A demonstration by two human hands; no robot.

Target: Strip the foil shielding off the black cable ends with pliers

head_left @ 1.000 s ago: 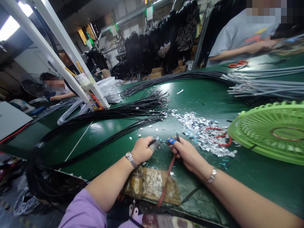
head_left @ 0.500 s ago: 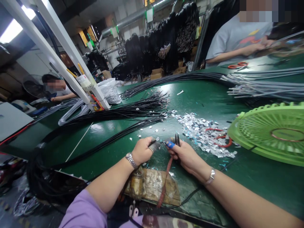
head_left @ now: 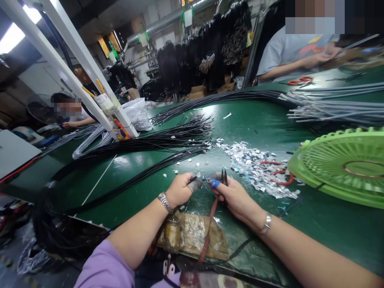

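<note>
My left hand (head_left: 180,189) is closed in a pinch on the end of a thin black cable (head_left: 193,179), with a grey cover on one fingertip. My right hand (head_left: 234,197) is closed around small cutters (head_left: 223,177) whose dark jaws point up and whose reddish-brown handle (head_left: 210,224) hangs down toward me; a blue cover sits on one fingertip. The two hands nearly meet over the green table (head_left: 258,124), with the cable end between them.
Long black cable bundles (head_left: 156,146) lie to the left, grey cables (head_left: 333,108) at the far right. A heap of silvery foil scraps (head_left: 258,168) with red-handled scissors (head_left: 277,173) lies beside a green fan grille (head_left: 345,166). Other people work at the left and the far right.
My right hand has drawn slightly left toward my left hand, and the cutters' jaws now stand more upright. My left hand has barely moved.
</note>
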